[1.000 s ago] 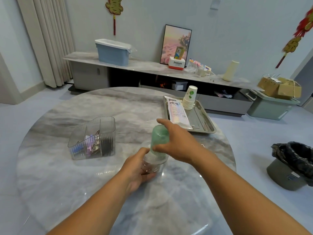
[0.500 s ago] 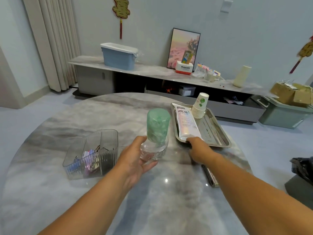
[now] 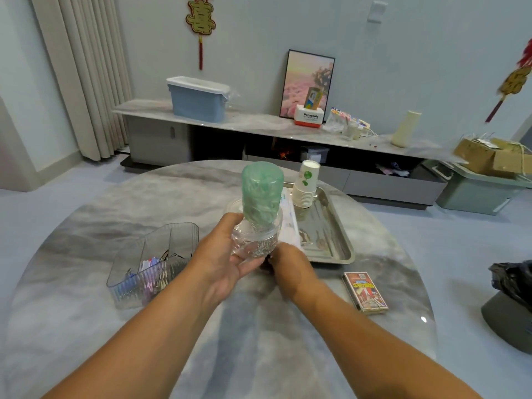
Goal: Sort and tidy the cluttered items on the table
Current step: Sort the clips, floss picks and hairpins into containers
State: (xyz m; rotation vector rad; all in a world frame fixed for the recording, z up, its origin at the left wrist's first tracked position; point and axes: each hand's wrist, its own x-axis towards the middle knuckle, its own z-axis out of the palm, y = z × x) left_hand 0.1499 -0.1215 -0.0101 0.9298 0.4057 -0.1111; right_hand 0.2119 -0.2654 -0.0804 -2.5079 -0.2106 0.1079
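Observation:
My left hand (image 3: 221,260) grips a clear cup (image 3: 254,243) and holds it above the round marble table (image 3: 86,326). A green roll of bags (image 3: 262,194) stands upright in the cup. My right hand (image 3: 293,272) is just below and right of the cup, at the near left corner of the steel tray (image 3: 336,240). Its fingertips are hidden behind the cup. On the tray lie a white packet (image 3: 288,226) and a stack of paper cups (image 3: 306,185).
A clear ribbed organizer (image 3: 155,263) with small clips and pens sits on the table's left. A red card box (image 3: 364,292) lies near the right edge. A bin with a black bag (image 3: 515,283) stands on the floor at right. A low cabinet runs behind.
My right hand let go of the green roll and went to the tray's near corner. My left hand lifted the cup with the roll off the table. The card box came into view.

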